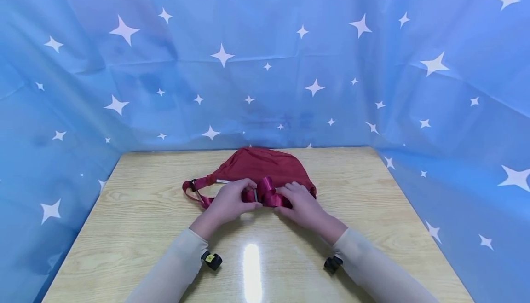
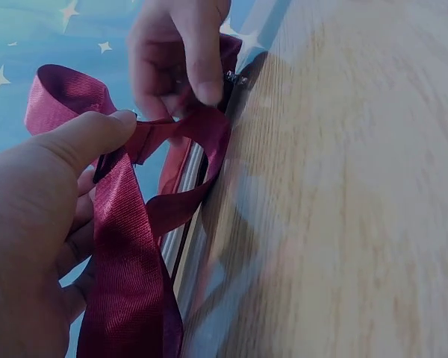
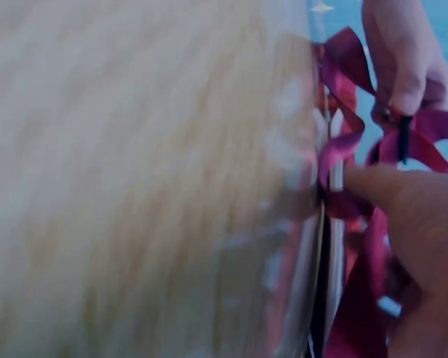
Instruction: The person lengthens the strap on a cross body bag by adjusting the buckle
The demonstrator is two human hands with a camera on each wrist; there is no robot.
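My forearms [image 1: 174, 261] are slanting inward from the near side. My left hand [image 1: 233, 200] is pinching the red strap [image 1: 268, 198], thumb against curled fingers; just to the right, my right hand [image 1: 304, 207] is curling thumb and fingers around it too. The red bag [image 1: 262, 165] is lying at the table's [image 1: 145, 211] far middle, its long axis running left to right, domed side facing far.

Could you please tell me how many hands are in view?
2: the left hand pinches the red strap, and the right hand holds the same strap farther right, both at the near edge of the red bag.
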